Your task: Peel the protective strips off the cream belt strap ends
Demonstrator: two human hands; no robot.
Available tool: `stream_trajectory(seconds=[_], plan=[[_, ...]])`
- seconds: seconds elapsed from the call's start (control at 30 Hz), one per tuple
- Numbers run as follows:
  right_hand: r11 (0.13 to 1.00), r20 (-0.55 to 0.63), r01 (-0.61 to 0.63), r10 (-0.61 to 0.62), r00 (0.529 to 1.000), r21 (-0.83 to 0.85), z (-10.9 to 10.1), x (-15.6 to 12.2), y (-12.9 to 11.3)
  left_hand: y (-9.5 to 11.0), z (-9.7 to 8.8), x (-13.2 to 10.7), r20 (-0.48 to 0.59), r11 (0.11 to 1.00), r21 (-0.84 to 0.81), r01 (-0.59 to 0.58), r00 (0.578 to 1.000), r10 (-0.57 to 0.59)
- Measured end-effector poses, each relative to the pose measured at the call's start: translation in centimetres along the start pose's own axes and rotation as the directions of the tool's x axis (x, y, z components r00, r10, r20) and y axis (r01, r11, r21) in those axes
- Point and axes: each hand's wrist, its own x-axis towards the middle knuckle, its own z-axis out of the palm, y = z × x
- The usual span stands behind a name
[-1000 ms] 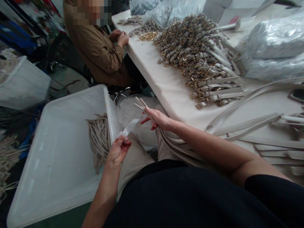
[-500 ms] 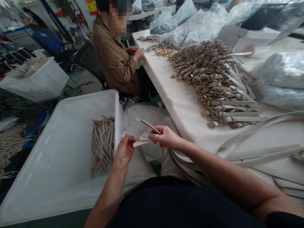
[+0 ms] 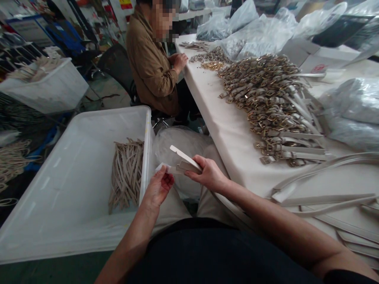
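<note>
My right hand (image 3: 211, 174) is closed round several pale beige straps (image 3: 185, 157), whose ends fan out to the left; one has a small notch near its tip. My left hand (image 3: 160, 186) pinches a small whitish, see-through piece (image 3: 161, 167) between thumb and fingers, right at the end of one strap. Whether this piece is film or cloth I cannot tell. Both hands are above my lap, beside a large white plastic bin (image 3: 147, 154). Inside the bin lies a bundle of beige straps (image 3: 127, 173).
To the right stands a table (image 3: 219, 130) with a big heap of buckled straps (image 3: 266, 98), long loose straps (image 3: 325, 197) and plastic bags (image 3: 352, 106). A person in a brown jacket (image 3: 151, 67) sits at its far left side. Another bin (image 3: 47, 85) is at the left.
The straps in my right hand have turned, so the upper one shows its flat face. My left hand has moved the whitish piece onto a strap's end. The camera view has shifted slightly.
</note>
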Motion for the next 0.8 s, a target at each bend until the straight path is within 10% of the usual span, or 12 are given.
stream_trajectory(seconds=[0.23, 0.5, 0.8], plan=[[0.998, 0.015, -0.027, 0.028, 1.0, -0.065, 0.7, -0.1, -0.5, -2.2, 0.4, -0.5, 0.111, 0.998, 0.062, 0.006, 0.994, -0.013], [0.858, 0.334, -0.25, 0.099, 0.937, 0.449, -1.4, -1.0, -0.2, -2.0, 1.0, -0.6, 0.213, 0.99, 0.091, -0.111, 0.973, 0.09], [0.954, 0.241, -0.199, 0.143, 0.96, 0.226, -4.6, -3.4, -1.4, -3.5, 3.0, -2.7, 0.322, 0.995, 0.082, -0.064, 0.946, 0.035]])
